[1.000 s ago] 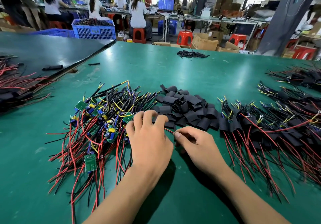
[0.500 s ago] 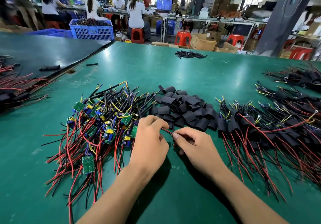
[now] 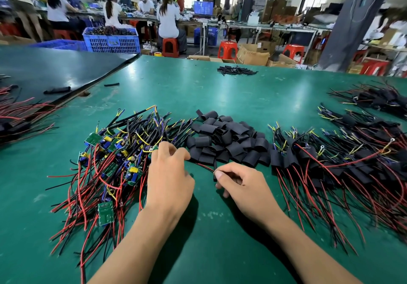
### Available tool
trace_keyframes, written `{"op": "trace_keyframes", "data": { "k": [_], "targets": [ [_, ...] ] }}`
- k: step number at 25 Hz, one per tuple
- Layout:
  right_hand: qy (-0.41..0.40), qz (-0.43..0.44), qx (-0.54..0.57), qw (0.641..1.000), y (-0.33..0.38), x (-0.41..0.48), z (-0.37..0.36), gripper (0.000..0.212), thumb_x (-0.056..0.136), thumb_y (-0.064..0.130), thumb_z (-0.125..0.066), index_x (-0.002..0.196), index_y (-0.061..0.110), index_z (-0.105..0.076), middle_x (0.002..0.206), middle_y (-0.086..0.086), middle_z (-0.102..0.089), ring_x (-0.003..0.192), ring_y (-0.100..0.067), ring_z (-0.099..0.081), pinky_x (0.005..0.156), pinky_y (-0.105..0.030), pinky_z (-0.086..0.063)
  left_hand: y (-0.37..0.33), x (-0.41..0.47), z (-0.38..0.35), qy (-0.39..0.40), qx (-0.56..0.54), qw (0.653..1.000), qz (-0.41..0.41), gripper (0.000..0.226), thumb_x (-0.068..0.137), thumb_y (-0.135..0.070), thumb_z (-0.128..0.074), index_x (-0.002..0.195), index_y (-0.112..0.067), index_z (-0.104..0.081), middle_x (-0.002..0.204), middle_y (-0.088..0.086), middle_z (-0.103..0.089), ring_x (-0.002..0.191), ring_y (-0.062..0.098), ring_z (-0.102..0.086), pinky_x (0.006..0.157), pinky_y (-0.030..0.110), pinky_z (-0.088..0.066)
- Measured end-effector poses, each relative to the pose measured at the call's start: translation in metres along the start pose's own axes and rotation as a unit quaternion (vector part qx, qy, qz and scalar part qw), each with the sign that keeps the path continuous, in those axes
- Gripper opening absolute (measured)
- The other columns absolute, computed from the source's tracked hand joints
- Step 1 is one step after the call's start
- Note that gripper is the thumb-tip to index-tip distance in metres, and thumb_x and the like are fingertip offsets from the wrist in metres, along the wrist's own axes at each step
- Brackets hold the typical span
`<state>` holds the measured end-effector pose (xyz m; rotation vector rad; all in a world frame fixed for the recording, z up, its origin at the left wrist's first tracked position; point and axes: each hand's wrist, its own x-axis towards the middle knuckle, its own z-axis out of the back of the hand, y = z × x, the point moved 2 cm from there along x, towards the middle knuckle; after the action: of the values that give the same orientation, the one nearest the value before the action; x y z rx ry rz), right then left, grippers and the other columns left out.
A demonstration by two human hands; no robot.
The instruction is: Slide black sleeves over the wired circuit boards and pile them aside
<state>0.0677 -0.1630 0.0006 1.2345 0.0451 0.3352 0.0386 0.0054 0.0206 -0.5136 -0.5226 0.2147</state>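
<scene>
A tangle of bare green wired circuit boards [image 3: 110, 151] with red and black leads lies left of centre on the green table [image 3: 220, 239]. Loose black sleeves [image 3: 226, 140] are heaped in the middle. Sleeved boards [image 3: 330, 162] are piled to the right. My left hand [image 3: 169, 178] sits at the right edge of the bare-board tangle with fingers curled on wires; a red wire [image 3: 203, 166] runs from it toward my right hand [image 3: 240, 184]. My right hand pinches a flattened black sleeve [image 3: 215, 173] between thumb and fingers, held edge-on just above the table.
More sleeved bundles [image 3: 374, 100] lie at the far right. A small heap of sleeves [image 3: 236, 71] sits near the table's far edge. A black mat [image 3: 55, 70] with wired parts [image 3: 17, 118] adjoins on the left. People work at benches beyond, near a blue crate [image 3: 112, 41].
My left hand, flat on the board tangle a second ago, has curled its fingers on wires and drawn back slightly. My right hand stays in place, holding the sleeve.
</scene>
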Motion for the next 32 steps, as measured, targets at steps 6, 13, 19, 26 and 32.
{"op": "trace_keyframes", "data": {
  "k": [6, 13, 19, 26, 32],
  "targets": [
    [0.023, -0.005, 0.003, 1.000, 0.002, 0.000, 0.002, 0.012, 0.096, 0.026, -0.062, 0.089, 0.025, -0.072, 0.077, 0.003, -0.074, 0.057, -0.005, -0.060, 0.062, -0.013, -0.047, -0.002, 0.003, -0.009, -0.024, -0.405, 0.892, 0.202, 0.020, 0.080, 0.003, -0.071, 0.079, -0.017, -0.071, 0.083, 0.004, -0.072, 0.077, 0.015, -0.069, 0.075, 0.023, -0.052],
    [0.151, -0.037, 0.093, 0.983, 0.006, -0.002, -0.001, 0.035, 0.079, 0.033, -0.077, 0.112, 0.026, -0.068, 0.091, 0.001, -0.076, 0.068, -0.012, -0.067, 0.069, -0.016, -0.050, -0.013, -0.003, -0.017, 0.023, -0.587, 0.755, 0.293, 0.022, 0.084, 0.012, -0.066, 0.084, -0.010, -0.060, 0.083, 0.010, -0.065, 0.083, 0.023, -0.060, 0.083, 0.036, -0.049],
    [0.102, -0.013, 0.116, 0.988, 0.006, 0.003, 0.004, 0.030, 0.083, 0.006, -0.076, 0.108, 0.023, -0.074, 0.084, 0.008, -0.074, 0.062, -0.007, -0.061, 0.062, -0.016, -0.048, -0.012, -0.002, -0.016, 0.043, -0.603, 0.735, 0.305, 0.023, 0.086, 0.007, -0.065, 0.104, -0.007, -0.057, 0.099, 0.014, -0.064, 0.089, 0.023, -0.066, 0.084, 0.032, -0.057],
    [0.081, -0.001, 0.170, 0.982, 0.012, 0.005, 0.017, 0.024, 0.074, 0.013, -0.075, 0.091, 0.029, -0.081, 0.084, 0.008, -0.074, 0.079, -0.002, -0.064, 0.075, -0.011, -0.047, -0.015, -0.004, -0.017, 0.143, -0.514, 0.807, 0.252, 0.021, 0.089, -0.028, -0.073, 0.094, -0.008, -0.071, 0.074, 0.000, -0.067, 0.057, 0.018, -0.056, 0.050, 0.027, -0.044],
    [0.094, -0.034, 0.166, 0.981, 0.007, 0.006, 0.020, 0.015, 0.077, 0.027, -0.074, 0.091, 0.025, -0.078, 0.071, -0.001, -0.068, 0.064, -0.012, -0.048, 0.058, -0.020, -0.035, -0.019, -0.002, -0.009, 0.105, -0.611, 0.760, 0.193, 0.012, 0.091, -0.001, -0.060, 0.097, -0.006, -0.070, 0.078, 0.011, -0.064, 0.053, 0.023, -0.056, 0.049, 0.026, -0.046]
  ]
}}
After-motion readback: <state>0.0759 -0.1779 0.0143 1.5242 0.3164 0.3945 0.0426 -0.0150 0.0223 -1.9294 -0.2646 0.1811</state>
